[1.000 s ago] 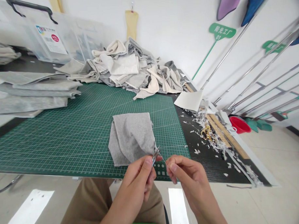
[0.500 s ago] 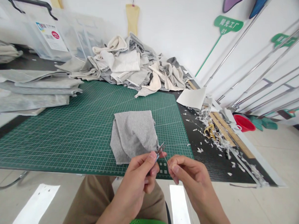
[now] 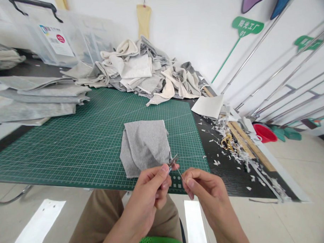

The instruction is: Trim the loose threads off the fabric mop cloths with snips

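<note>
Left hand (image 3: pixel 153 189) with snips (image 3: pixel 173 161), right hand (image 3: pixel 203 187) pinching a thread (image 3: pixel 180 174).
The right thumb and forefinger press together on the fine, pale thread, drawn taut toward the snips; the left fingers wrap the slim metal snips, thumb on top, blades at the cloth's (image 3: pixel 145 145) near right corner. That soft grey cloth lies folded, roughly square, on the gridded green mat (image 3: pixel 85 145). Beyond sit a crumpled fabric heap (image 3: pixel 139 71) and a clear plastic box (image 3: pixel 80 37); rightward, fluffy scraps (image 3: pixel 239 156) litter the black table (image 3: pixel 225 183), beside a white wall (image 3: pixel 185 25).
</note>
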Motion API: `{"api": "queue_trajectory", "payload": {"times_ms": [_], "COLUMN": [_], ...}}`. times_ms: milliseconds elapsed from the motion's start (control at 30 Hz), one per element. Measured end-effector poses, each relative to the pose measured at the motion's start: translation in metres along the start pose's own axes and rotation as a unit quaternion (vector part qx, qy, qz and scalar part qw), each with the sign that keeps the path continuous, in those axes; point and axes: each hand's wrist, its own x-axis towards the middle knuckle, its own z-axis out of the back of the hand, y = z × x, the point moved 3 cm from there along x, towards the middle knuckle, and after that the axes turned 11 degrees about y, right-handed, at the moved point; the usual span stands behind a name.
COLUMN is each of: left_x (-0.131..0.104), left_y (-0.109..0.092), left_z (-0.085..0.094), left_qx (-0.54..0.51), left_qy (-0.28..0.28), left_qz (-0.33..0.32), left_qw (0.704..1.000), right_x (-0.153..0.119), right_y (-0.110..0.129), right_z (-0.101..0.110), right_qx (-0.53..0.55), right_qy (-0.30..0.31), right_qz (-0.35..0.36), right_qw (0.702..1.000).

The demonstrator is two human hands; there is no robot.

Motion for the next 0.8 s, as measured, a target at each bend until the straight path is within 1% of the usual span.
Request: {"api": "queue_trajectory", "payload": {"times_ms": [233, 533, 800], "left_x": [-0.0006, -0.0011, -0.0011], "left_y": [0.0009, -0.0003, -0.0002], "left_z": [0.0013, 0.0027, 0.0023], "left_qx": [-0.006, -0.023, -0.018], "left_qy": [0.007, 0.031, 0.032], "left_qz": [0.006, 0.017, 0.015], "left_qw": [1.000, 0.999, 0.999], "right_x": [-0.0006, -0.0009, -0.0031], "right_y": [0.0001, 0.0011, -0.0004], "right_z": [-0.0014, -0.0023, -0.0022], "right_qx": [-0.001, 0.007, 0.004], "right_qy": [0.005, -0.003, -0.001], "right_qz": [0.008, 0.002, 0.007], "right_qw": [1.000, 1.000, 1.000]}}
